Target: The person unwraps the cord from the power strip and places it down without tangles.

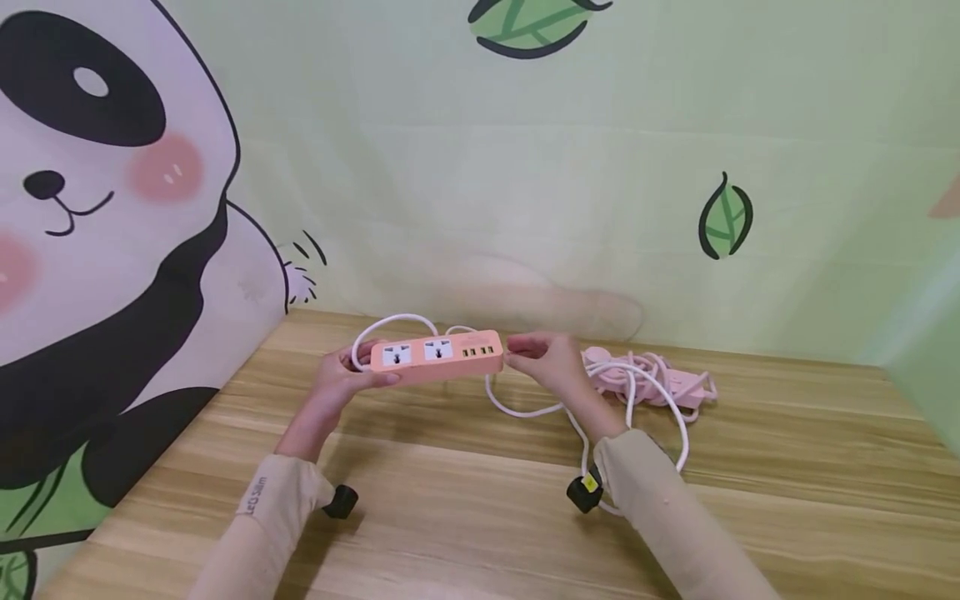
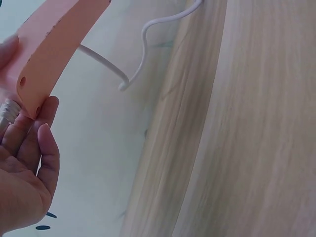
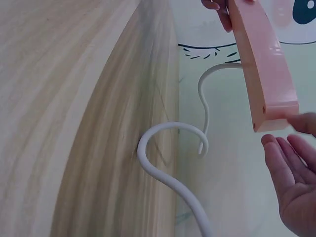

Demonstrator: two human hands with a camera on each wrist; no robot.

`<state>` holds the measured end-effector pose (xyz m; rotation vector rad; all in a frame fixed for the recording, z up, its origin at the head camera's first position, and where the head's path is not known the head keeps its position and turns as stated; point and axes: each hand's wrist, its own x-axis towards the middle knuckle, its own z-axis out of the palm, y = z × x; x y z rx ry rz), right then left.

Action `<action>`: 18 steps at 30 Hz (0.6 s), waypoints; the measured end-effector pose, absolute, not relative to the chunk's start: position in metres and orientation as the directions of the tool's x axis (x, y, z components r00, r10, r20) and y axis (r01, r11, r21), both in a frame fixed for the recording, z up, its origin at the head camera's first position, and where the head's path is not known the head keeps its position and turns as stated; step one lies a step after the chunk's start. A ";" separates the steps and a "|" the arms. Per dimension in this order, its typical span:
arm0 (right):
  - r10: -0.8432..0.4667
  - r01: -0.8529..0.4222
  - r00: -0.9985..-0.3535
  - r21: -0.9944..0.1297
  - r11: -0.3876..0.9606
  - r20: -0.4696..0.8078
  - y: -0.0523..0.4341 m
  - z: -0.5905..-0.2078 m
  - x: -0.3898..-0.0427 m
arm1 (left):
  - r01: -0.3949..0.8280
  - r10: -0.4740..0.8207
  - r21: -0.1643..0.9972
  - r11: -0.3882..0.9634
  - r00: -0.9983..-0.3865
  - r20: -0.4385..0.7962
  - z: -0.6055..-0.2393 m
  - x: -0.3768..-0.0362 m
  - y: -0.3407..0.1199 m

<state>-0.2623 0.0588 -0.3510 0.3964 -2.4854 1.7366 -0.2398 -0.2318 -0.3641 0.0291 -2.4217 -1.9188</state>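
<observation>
A pink power strip (image 1: 450,367) with white sockets and several USB ports is held above the table, ports facing the head view. My left hand (image 1: 337,385) grips its left end, thumb along the front edge and fingers behind, as the left wrist view shows with the hand (image 2: 24,177) under the strip (image 2: 61,54). Beside the right end is my right hand (image 1: 555,362), its fingers loosely bent. In the right wrist view the thumb of that hand (image 3: 296,185) lies at the strip's end (image 3: 266,64); whether it touches cannot be told. A white cord (image 1: 525,413) trails from the strip.
Behind my right wrist, a second pink power strip (image 1: 686,387) wrapped in its own cord lies on the wooden table (image 1: 450,508). Loops of the white cord (image 3: 173,183) pass near my right forearm. A printed panda backdrop (image 1: 487,208) stands along the table's back edge.
</observation>
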 end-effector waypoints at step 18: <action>-0.066 -0.090 -0.995 -0.950 0.298 0.074 0.029 -0.376 -0.262 | -0.014 -0.061 0.952 0.307 -0.998 0.005 -0.380 -0.237 -0.238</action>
